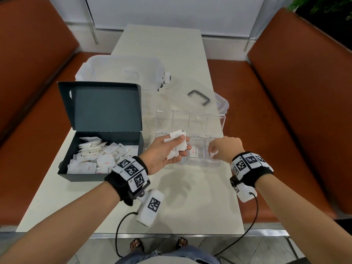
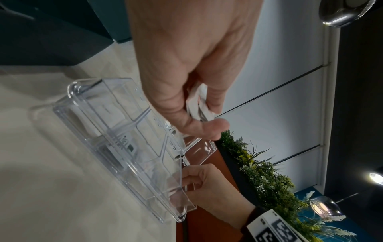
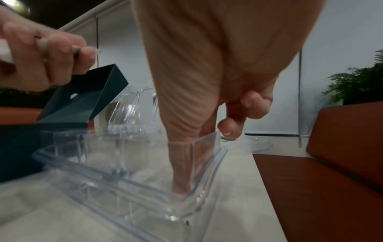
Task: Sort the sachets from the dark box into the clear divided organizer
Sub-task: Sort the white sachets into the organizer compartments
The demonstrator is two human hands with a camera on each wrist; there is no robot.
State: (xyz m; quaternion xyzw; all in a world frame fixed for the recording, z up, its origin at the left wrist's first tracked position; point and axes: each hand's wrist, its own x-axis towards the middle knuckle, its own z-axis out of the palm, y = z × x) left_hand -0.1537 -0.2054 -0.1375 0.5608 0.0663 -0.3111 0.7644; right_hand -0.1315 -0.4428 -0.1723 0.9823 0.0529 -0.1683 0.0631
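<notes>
- We sit at a pale table [image 1: 171,202] between brown benches [image 1: 297,96].
- Our left hand [image 1: 163,153] grips a bunch of sachets [image 1: 178,141] over the organizer [image 1: 202,164], at 3 o'clock from the dark box [image 1: 99,149].
- Our right hand [image 1: 224,149] pinches one sachet [image 1: 211,153] down in the compartment at the organizer's 4 o'clock corner.
- Another sachet [image 1: 194,150] lies in the compartment beside it.
</notes>
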